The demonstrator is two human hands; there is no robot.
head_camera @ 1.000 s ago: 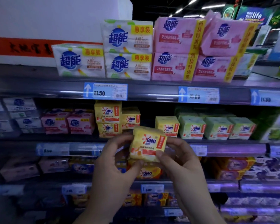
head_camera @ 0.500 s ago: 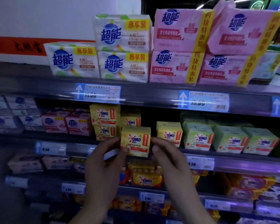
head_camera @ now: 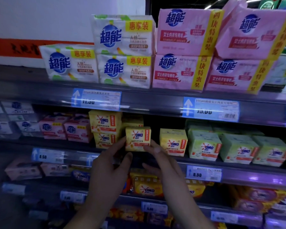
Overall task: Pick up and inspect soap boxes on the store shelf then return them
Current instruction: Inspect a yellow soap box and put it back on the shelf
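A yellow OMO soap box (head_camera: 137, 139) stands upright at the front of the second shelf (head_camera: 155, 160), in a gap between two stacked yellow OMO boxes (head_camera: 105, 128) and another yellow OMO box (head_camera: 173, 142). My left hand (head_camera: 111, 164) touches its lower left edge with the fingertips. My right hand (head_camera: 160, 160) holds its lower right corner with thumb and fingers. Whether the box rests on the shelf or is still lifted is unclear.
Green OMO boxes (head_camera: 205, 146) line the shelf to the right, pink packs (head_camera: 64, 129) to the left. The top shelf carries white packs (head_camera: 122, 52) and pink multipacks (head_camera: 183, 50). Price tags (head_camera: 96, 99) run along the shelf rails. Lower shelves hold more soap.
Both hands carried the yellow box up and forward from in front of the shelves into the gap on the second shelf. The view has come closer to the shelf.
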